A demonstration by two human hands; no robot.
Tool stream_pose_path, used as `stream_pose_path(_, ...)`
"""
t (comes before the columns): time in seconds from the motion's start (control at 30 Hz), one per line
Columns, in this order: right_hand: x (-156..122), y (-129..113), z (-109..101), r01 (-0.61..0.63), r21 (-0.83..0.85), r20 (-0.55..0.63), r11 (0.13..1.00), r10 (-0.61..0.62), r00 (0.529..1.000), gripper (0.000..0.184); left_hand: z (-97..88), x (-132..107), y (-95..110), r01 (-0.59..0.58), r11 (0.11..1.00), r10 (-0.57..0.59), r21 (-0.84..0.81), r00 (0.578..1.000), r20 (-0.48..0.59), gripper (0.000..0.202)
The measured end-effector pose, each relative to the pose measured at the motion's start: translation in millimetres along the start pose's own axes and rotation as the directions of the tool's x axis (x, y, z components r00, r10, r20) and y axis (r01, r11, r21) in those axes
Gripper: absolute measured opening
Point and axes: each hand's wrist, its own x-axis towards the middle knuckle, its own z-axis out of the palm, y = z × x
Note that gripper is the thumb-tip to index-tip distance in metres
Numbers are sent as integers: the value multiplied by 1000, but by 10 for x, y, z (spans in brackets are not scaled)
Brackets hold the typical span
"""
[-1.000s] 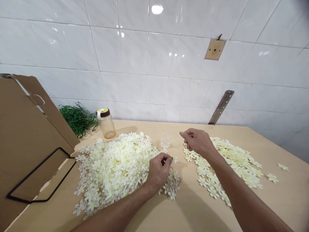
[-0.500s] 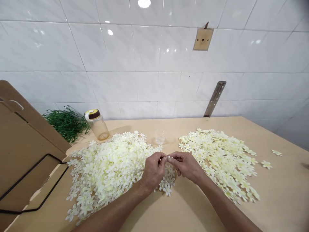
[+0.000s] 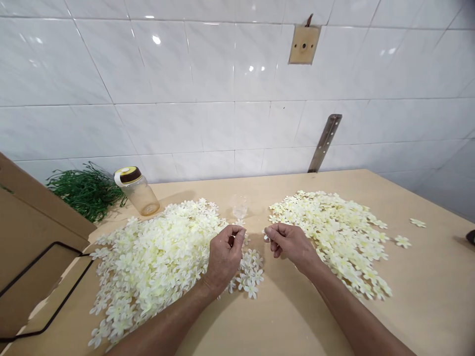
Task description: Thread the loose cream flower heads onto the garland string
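Observation:
A big heap of white fabric flowers [image 3: 156, 257] lies on the left of the wooden table [image 3: 297, 316]. A flatter spread of the same flowers [image 3: 334, 237] lies on the right. My left hand [image 3: 222, 257] rests at the heap's right edge, thumb and forefinger pinched together; what they hold is too small to make out. A little to its right, my right hand [image 3: 291, 242] is pinched on a small white flower piece. A small clear cup [image 3: 239, 206] stands just behind the hands.
A plastic jar with a brown lid [image 3: 137, 190] and a bunch of green artificial grass [image 3: 83, 190] sit at the back left. A cardboard box [image 3: 33, 257] stands at the left edge. Two loose flowers [image 3: 403, 241] lie far right. White tiled wall behind.
Half a second ago my two hands met over one flower; now they have drawn apart. Before that, my right hand came in from above the right spread.

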Motion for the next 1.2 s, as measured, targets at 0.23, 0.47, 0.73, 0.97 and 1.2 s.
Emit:
stream_pose_path(0.23,-6,22,11,-9,115,33,993,5,999,38,13,-16,8,-19,1000,19,-2,1000,-2,25)
stream_pose_path(0.47,-7,42,4,4,164,20,986,-8,1000,41,25,-24,11,-34,999,34,-8,999,4,26)
stream_pose_path(0.73,-42,31,8,24,122,10,992,-25,1000,38,21,-39,19,-37,999,37,12,999,24,25)
stream_pose_path(0.97,-49,37,36,-28,73,16,997,27,1000,34,26,-29,3,-44,999,44,-2,999,17,26)
stream_pose_path(1.2,-80,43,48,16,-90,-23,996,-18,1000,29,26,-30,7,-54,999,54,0,998,16,25)
